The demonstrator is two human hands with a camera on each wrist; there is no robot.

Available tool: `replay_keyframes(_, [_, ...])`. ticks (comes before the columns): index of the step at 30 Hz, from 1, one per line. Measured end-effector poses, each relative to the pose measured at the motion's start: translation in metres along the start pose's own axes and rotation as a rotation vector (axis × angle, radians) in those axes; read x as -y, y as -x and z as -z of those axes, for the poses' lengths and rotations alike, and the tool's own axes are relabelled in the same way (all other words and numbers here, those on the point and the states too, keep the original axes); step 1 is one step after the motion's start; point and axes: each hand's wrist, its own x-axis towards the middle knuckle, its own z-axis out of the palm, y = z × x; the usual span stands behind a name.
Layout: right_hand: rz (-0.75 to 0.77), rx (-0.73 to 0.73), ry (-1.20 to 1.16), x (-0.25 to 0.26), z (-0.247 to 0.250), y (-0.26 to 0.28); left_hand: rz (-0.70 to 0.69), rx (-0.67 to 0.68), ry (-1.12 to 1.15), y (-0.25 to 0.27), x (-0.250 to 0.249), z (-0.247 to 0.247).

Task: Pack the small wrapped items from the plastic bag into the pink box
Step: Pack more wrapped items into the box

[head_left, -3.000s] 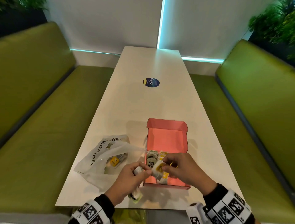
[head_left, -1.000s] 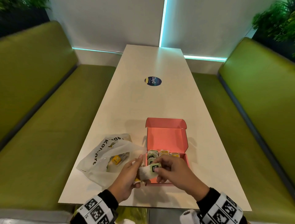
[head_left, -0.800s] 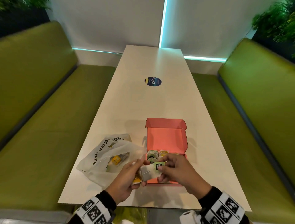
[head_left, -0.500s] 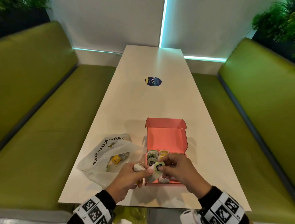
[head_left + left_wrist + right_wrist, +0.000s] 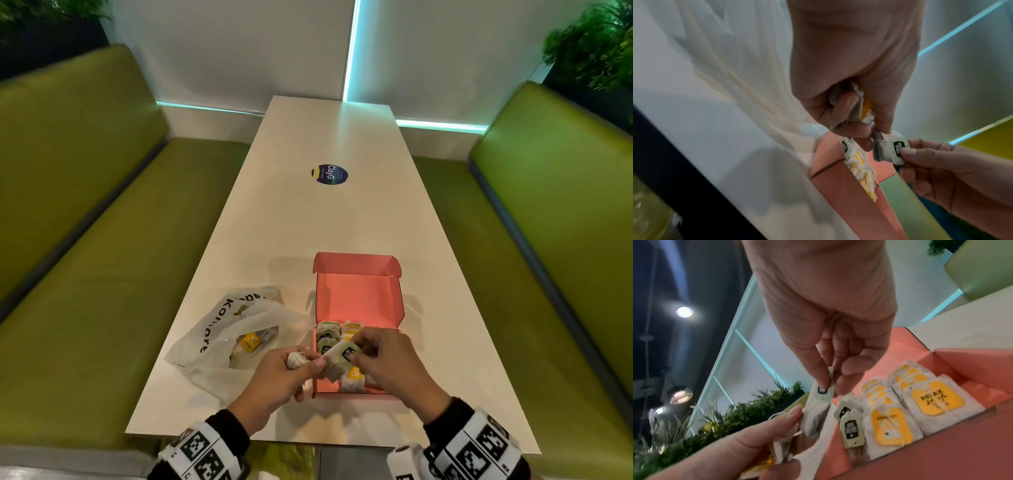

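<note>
Wrapped item (image 5: 342, 358): pinched between my hands, above pink box's (image 5: 358, 298) near-left corner.
Right hand (image 5: 387, 363): pinching its tag end.
Left hand (image 5: 281, 380): clutching spare packets (image 5: 857, 110).
Plastic bag (image 5: 236, 335): nine o'clock of box.

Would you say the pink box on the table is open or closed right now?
Open: the pink box has its lid folded back away from the person, and rows of wrapped tea bags show inside.

Black sleeves (image 5: 229, 426); white wristbands (image 5: 202, 452) printed with black square markers.
</note>
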Motion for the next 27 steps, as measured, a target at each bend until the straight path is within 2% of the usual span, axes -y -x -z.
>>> replay_keyframes(2, [0.067, -0.044, 0.12, -0.003, 0.001, -0.001, -0.018, -0.024, -0.053, -0.001, 0.003, 0.003])
replay_keyframes(4, [0.114, 0.029, 0.232, -0.003, 0.0, 0.0, -0.029, -0.035, -0.115, -0.001, 0.008, 0.008])
replay_keyframes(7, [0.096, 0.134, 0.352, -0.001, -0.008, 0.0, -0.032, -0.029, -0.202, -0.002, 0.014, 0.011])
replay_keyframes(12, [0.083, 0.209, 0.569, 0.011, -0.021, -0.008, -0.065, -0.034, -0.346, -0.01, 0.024, 0.009])
replay_keyframes(15, [0.082, 0.186, 0.623, 0.014, -0.029, -0.016, -0.078, -0.042, -0.446, -0.014, 0.031, 0.008])
replay_keyframes(23, [0.167, 0.054, 0.57, 0.007, -0.044, -0.018, -0.098, -0.059, -0.506, -0.013, 0.032, 0.007])
replay_keyframes(27, [0.199, -0.02, 0.524, 0.004, -0.044, -0.016, -0.092, -0.055, -0.428, -0.009, 0.028, 0.007])
